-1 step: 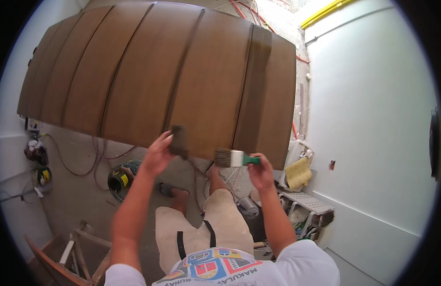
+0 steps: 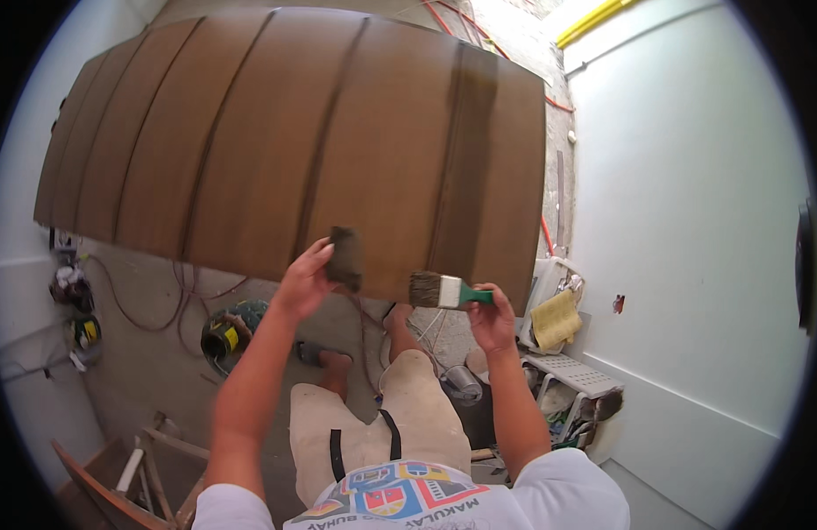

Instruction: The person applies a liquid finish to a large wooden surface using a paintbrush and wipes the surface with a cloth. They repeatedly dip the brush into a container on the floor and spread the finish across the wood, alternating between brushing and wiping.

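Observation:
Between the fingers of my left hand is a dark grey-brown flat pad, perhaps a sponge or folded cloth, at the near edge of a large brown grooved panel. My right hand grips the green handle of a wide paintbrush. Its dark bristles point left toward the pad, with a gap between them. A darker strip runs along a groove on the panel's right part. Whether the pad touches the panel, I cannot tell.
A dark tub with a yellow label stands on the floor, with hoses nearby. At right, a grey step stool, a yellow cloth and a metal can stand near the pale wall. A wooden frame leans at lower left.
My left hand has shifted a little right with the pad. The paintbrush in my right hand has also moved slightly right. The whole view has shifted a little.

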The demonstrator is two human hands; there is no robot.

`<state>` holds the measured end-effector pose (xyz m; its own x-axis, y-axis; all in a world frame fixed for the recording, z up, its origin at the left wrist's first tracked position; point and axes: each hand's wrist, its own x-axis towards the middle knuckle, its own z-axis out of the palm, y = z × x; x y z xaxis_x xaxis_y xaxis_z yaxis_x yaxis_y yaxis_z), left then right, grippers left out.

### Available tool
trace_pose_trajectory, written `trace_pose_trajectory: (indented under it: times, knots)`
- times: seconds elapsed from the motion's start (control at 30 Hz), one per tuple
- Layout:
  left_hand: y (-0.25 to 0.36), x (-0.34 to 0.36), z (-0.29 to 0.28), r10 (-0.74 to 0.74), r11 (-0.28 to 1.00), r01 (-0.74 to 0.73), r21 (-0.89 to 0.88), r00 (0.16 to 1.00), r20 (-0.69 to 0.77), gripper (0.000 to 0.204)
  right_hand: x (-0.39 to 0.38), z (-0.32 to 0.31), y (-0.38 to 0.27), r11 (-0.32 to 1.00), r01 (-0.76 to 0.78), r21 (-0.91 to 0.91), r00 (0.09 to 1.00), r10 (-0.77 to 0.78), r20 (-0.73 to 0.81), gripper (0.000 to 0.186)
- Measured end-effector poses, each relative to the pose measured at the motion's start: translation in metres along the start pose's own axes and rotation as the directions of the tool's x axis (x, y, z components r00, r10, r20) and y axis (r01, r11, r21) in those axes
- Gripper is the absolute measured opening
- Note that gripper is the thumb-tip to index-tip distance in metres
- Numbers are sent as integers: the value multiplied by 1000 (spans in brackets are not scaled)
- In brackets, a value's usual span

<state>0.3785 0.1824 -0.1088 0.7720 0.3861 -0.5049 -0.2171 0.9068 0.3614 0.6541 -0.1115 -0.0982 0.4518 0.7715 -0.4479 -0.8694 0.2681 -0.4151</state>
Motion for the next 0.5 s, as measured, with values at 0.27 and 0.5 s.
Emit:
trace_pose_trajectory:
  times: [0.27, 0.5]
  knots:
    - [-66, 203, 147, 366, -336, -416, 845, 769, 524, 33, 34, -60, -143, 977, 212, 0, 969, -210, -131, 26]
    - [-149, 192, 135, -182, -660, -532, 531, 798, 574, 46, 56, -95, -191, 978, 205, -33, 964, -208, -163, 27]
